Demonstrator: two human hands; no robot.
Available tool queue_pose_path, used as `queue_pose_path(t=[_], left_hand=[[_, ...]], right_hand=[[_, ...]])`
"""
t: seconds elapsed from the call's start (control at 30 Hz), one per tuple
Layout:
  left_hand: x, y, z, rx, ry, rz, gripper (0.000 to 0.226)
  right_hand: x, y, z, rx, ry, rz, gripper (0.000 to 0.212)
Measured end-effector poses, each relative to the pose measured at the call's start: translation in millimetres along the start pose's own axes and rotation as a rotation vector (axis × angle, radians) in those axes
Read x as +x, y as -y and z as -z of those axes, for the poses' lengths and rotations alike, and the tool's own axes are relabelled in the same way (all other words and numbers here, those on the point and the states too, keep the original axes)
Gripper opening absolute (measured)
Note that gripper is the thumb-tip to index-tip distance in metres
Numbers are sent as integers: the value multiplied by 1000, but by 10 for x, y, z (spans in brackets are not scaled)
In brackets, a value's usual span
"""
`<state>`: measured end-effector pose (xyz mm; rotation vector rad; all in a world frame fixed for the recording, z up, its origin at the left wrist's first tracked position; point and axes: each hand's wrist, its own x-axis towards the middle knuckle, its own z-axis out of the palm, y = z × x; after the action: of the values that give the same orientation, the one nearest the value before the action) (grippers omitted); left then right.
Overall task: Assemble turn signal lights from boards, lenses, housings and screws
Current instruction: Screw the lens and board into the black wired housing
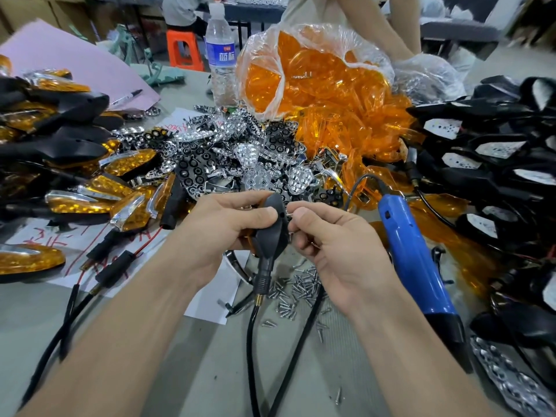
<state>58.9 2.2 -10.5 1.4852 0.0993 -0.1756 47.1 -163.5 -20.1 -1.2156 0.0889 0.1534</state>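
The grey table [192,350] fills the view, and places are given from the two hands at its middle. At 1 o'clock a clear plastic bag of orange lenses [316,73] lies open, with lenses spilling toward the centre. At 3 o'clock is a heap of black housings [481,152], many with white boards showing inside. At 9 o'clock is a pile of finished lights [60,139], amber faces and black backs mixed, their plugs and wires trailing over white paper. At 12 o'clock, between these piles, lies a mound of chrome reflectors [228,152]. A blue electric screwdriver [412,260] lies at 4 o'clock, just beside the right wrist, and a water bottle [220,55] stands upright at 12 o'clock behind the reflectors. The left hand [219,233] grips a black housing [272,233], its back toward the camera, with the fingers curled round it and the thumb pressed on it. The stem points to 6 o'clock and a black cable hangs from it. The right hand [334,245] has thumb and forefinger pinched together on a small silvery screw [290,212] at the housing's right edge, the other fingers curled in. Loose screws [296,291] lie scattered at 6 o'clock below the hands.
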Motion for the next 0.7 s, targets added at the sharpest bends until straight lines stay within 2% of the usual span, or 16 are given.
queue_pose_path(t=[0.23, 0.37, 0.47, 0.53, 0.63, 0.7], left_hand=[[-6, 30, -13, 32, -5, 5, 24], [11, 28, -31, 11, 44, 18, 25], [12, 42, -4, -61, 64, 43, 27], [21, 38, 24, -118, 15, 44, 31], [40, 3, 70, -149, -79, 51, 35], [51, -15, 72, -154, -105, 63, 20]], right_hand=[[19, -74, -51, -129, -141, 83, 18], [46, -24, -22, -87, -160, -30, 14], [8, 45, -23, -168, -110, -57, 16], [-24, 168, 13, -416, -163, 69, 27], [-106, 470, 236, -1047, -427, 309, 25], [-207, 632, 489, -1429, -512, 205, 28]])
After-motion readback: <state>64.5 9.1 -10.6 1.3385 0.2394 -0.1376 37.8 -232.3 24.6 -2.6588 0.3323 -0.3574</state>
